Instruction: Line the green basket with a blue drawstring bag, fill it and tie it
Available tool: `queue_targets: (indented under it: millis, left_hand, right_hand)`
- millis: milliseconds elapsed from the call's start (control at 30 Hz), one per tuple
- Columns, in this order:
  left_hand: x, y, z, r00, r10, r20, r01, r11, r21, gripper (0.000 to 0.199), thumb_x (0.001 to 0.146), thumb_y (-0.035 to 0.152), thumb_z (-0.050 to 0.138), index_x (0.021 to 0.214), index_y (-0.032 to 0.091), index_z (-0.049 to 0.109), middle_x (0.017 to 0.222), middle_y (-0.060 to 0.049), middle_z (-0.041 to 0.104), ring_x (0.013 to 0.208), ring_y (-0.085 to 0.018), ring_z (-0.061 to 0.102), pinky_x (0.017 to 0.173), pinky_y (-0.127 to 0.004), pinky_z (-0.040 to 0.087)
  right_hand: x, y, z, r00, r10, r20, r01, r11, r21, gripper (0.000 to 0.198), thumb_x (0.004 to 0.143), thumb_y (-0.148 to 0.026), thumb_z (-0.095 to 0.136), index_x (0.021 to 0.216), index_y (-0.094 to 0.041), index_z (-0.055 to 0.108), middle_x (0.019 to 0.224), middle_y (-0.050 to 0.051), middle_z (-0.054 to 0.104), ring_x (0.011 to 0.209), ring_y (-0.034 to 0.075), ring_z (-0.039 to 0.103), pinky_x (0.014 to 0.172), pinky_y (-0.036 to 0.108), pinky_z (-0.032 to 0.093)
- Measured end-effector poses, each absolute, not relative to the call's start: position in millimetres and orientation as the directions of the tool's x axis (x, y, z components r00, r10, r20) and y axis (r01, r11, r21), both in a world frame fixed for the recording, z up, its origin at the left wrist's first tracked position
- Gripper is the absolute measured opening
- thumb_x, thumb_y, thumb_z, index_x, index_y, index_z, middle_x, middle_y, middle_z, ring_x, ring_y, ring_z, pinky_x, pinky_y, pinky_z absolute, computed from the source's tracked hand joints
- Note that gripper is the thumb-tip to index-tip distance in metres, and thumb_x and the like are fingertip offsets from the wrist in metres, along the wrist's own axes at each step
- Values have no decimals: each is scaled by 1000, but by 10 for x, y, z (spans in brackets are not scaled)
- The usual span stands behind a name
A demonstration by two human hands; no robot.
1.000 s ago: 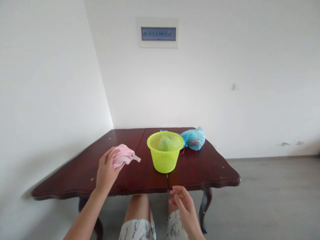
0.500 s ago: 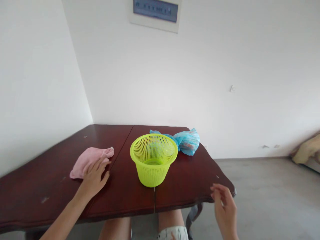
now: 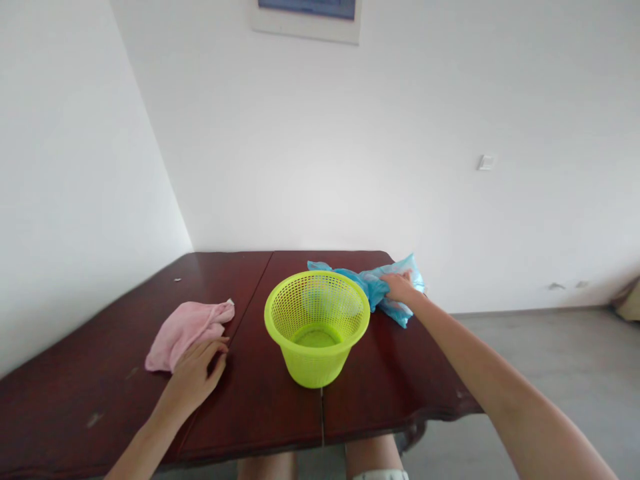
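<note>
A yellow-green plastic basket (image 3: 316, 360) with mesh sides stands upright on the table, its inside facing me. Behind it and to the right lies a crumpled light-blue plastic bag (image 3: 373, 288); what is inside it cannot be made out. My right hand (image 3: 400, 287) reaches over to the bag and closes on it near the gathered part, the fingertips partly hidden in the film. On the left is a folded pink cloth (image 3: 183, 327). My left hand (image 3: 200, 367) rests on the table against the cloth's near edge, loosely curved, fingers apart and holding nothing.
The dark red wooden table (image 3: 240, 413) has a seam across it and a wavy front edge close to my legs. A white wall (image 3: 320, 167) rises behind it, with a wall switch (image 3: 486, 163) on the right. Grey floor (image 3: 540, 360) shows beyond the right edge.
My right hand has moved from beside the table's right corner forward to the blue bag and taken hold of it. My left hand stays by the cloth. The view has shifted slightly.
</note>
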State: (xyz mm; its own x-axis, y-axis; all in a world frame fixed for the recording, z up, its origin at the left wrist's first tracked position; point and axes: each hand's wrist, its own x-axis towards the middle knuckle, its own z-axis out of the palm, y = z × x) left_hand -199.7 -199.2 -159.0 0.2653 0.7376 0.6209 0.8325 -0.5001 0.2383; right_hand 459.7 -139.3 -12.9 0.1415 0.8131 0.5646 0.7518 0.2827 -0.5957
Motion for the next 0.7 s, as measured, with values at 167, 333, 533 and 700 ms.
queue_targets:
  millis: [167,333,533,700]
  left_hand:
    - [-2021,-1960,-1598,279,728,626,815,-524,247,24,110,42,58,104,28,77,123,-10,89,121,-37,83,114,-58,63]
    - [-1901,-2185,-1462,300,657,692,763,-600,239,19,112,39,61,113,27,75,125,-11,88,120,-36,83,118,-59,61]
    - [-1654,-2391,-1473,448,681,579,707,-667,237,26,114,44,59,122,26,77,128,-9,89,117,-33,86,112,-49,64]
    - [-1622,-2331,-1509,408,807,427,752,-562,343,39,116,53,52,119,26,79,120,-8,90,109,-31,87,103,-42,66]
  right_hand:
    - [4998,-2139,-446,52,888,457,880,176,-442,24,75,-8,81,96,-20,81,123,13,85,118,31,73,113,48,47]
    - [5392,-2977,-821,59,899,435,959,69,-273,53,76,-14,69,127,-23,81,140,17,78,132,40,70,118,55,51]
    - [5253,-3341,-1100,229,787,572,845,131,-518,54,81,-27,63,135,-23,72,134,16,78,122,37,75,111,49,61]
    - [4531,-2990,-1172,109,845,523,817,224,-532,46,86,-28,66,131,-22,77,133,14,80,124,36,77,112,48,61]
